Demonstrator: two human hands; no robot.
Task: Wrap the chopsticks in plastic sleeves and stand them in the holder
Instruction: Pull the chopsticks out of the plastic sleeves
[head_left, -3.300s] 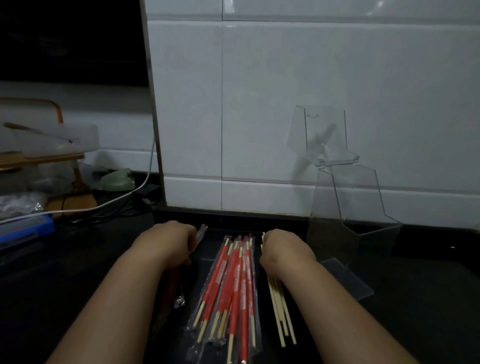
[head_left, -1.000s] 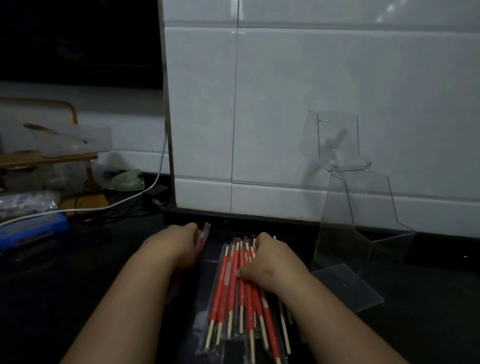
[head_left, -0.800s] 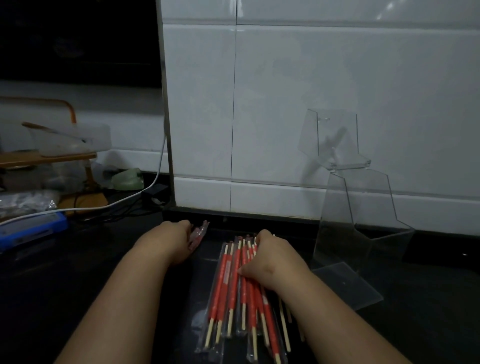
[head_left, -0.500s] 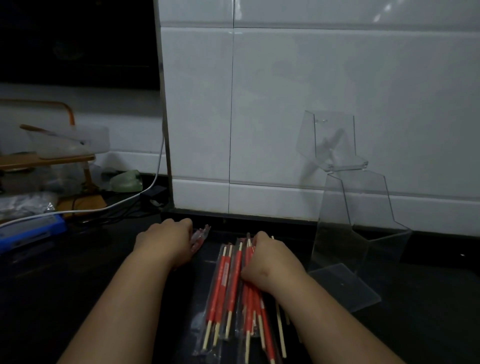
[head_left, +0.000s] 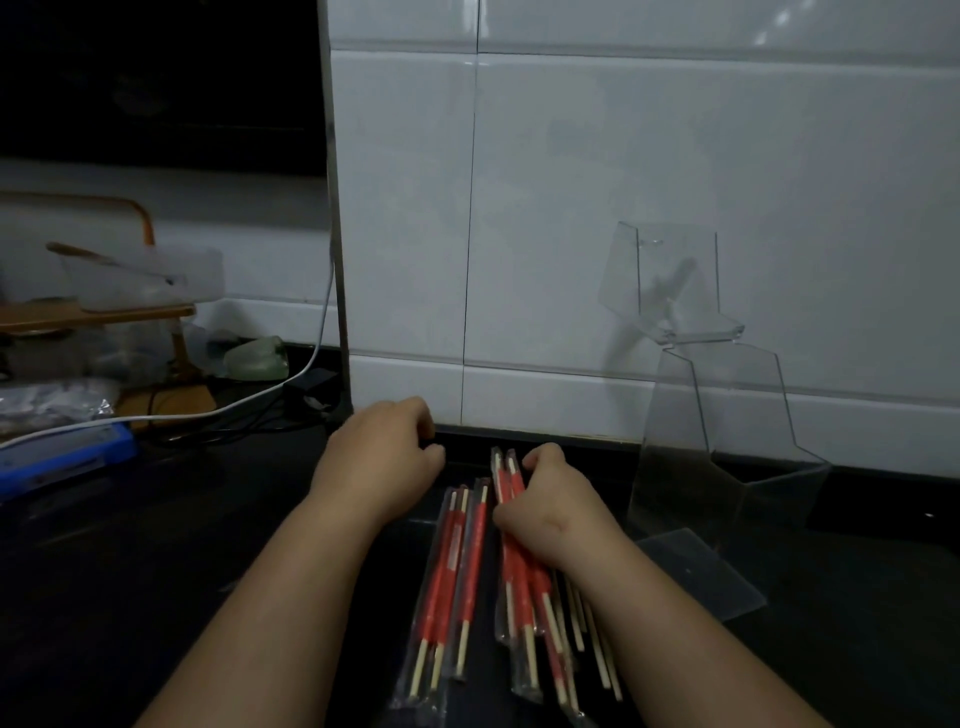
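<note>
1. sleeved chopsticks (head_left: 457, 577) lie flat on the dark counter (head_left: 156, 571), long axis pointing at the wall (head_left: 571, 208), left of the clear holder (head_left: 722, 447).
2. right hand (head_left: 556, 512) grips several.
3. left hand (head_left: 382, 460) curled; cannot tell what it holds.

Holder (head_left: 727, 415) clear glossy plastic; sleeves (head_left: 457, 561) thin film (shiny); chopsticks (head_left: 602, 660) pale wood

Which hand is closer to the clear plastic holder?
Right. The right hand, gripping red-sleeved chopsticks, lies just left of the clear plastic holder; the left hand is farther left.
</note>
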